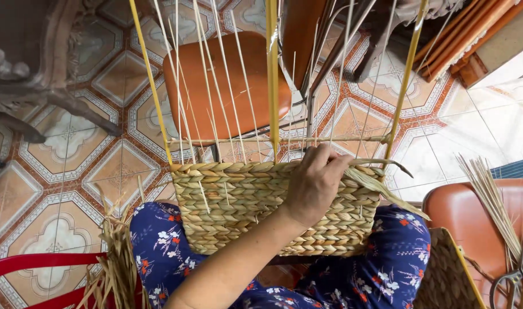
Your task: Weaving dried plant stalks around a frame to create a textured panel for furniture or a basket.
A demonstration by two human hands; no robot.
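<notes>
Straw basket [238, 212] rests on the lap so it stays steady; one hand [316, 183], which side I cannot tell, pinches a strand [381, 191] at the rim to keep it tight.

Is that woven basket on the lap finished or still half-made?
Half-made. The basket has braided walls only partway up; bare upright stakes rise above its rim, and the hand grips the top edge.
</notes>
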